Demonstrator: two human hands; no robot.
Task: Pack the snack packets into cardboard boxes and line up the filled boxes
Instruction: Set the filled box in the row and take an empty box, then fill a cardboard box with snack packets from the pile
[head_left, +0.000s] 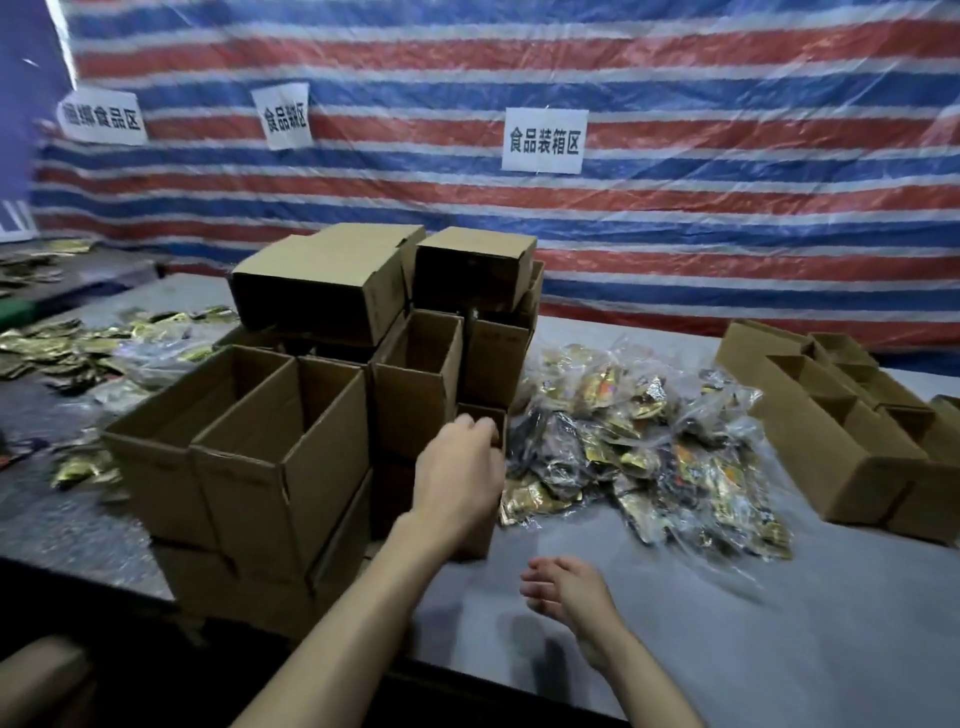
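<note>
The left grip (460, 467) has its fingers curled over the rim of a small open cardboard box (485, 413) at the right edge of the box stack (280, 415). The right grip (566, 582) hangs over the grey tabletop (753, 634), fingers relaxed and holding nothing. Bagged snack packets (639, 441) lie just right of the stack, and a box row (831, 436) stands at far right.

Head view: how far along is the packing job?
Done: a row of boxes stands lined up at right; whether they're filled, I cannot tell. In hand: the left grip holds the rim of a small open box beside the stack; the right grip hovers open, holding nothing. Left: the packet pile mid-table and the stacked boxes, the near ones open and empty.
</note>
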